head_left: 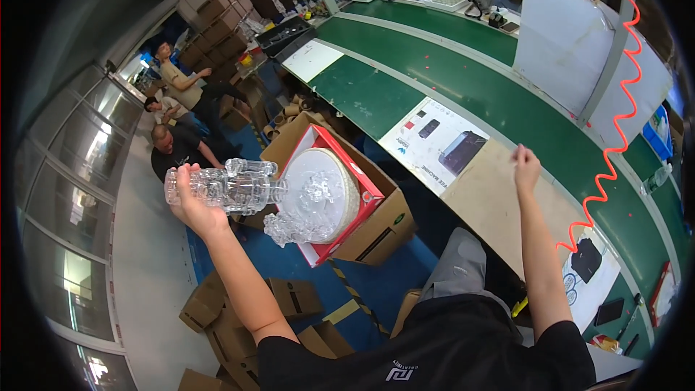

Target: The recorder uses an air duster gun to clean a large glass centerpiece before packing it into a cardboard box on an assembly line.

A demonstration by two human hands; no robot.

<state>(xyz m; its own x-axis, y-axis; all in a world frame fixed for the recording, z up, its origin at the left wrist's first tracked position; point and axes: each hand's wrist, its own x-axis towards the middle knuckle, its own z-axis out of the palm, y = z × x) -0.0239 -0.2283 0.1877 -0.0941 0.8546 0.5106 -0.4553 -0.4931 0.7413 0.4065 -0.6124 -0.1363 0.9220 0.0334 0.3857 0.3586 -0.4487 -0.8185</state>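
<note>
On the left, my left hand (pixel 194 203) is wrapped round a clear, robot-shaped figure (pixel 242 187), which lies sideways in the grip over the floor. Its far end is close to a white round plate (pixel 334 211) set in a red-and-white tray (pixel 371 197). More clear moulded pieces (pixel 308 223) are heaped on that plate; their exact shapes blend together. My right hand (pixel 526 163) is raised over the bench's brown board (pixel 499 206), with its fingers curled closed. Whatever they may hold is too small to make out.
The tray rests on a cardboard box (pixel 384 232). More cardboard boxes (pixel 232 318) stand on the floor. A green workbench (pixel 369 94) runs along the right, with a printed white sheet (pixel 427 145). A coiled red hose (pixel 615 137) hangs at the right. Several people are further back.
</note>
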